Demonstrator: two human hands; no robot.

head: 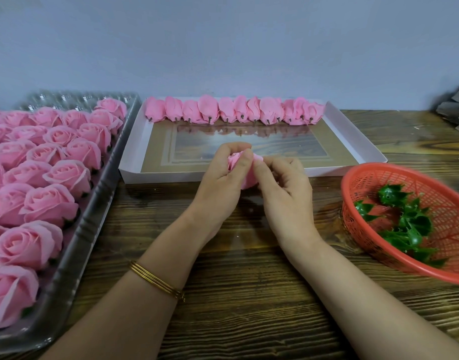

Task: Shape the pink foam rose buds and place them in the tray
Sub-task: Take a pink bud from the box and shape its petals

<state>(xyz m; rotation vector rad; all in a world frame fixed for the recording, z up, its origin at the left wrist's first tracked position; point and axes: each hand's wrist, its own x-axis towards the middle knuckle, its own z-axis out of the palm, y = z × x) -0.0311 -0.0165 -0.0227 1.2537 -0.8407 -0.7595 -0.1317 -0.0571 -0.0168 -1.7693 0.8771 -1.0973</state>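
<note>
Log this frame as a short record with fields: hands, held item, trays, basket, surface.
left hand: grips the rose bud
right hand: pinches the same bud's petals
bud status: held in both hands, not yet in the white tray
white tray: one row of buds along its far side
clear tray: at left, mostly filled with open roses
red basket: at right, holds green calyx pieces
surface: wooden table

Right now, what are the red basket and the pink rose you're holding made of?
Red basket: probably plastic, slightly glossy, moulded as open mesh. Rose bud: looks like soft foam, matte pink, with thin petals that crease softly.
</note>
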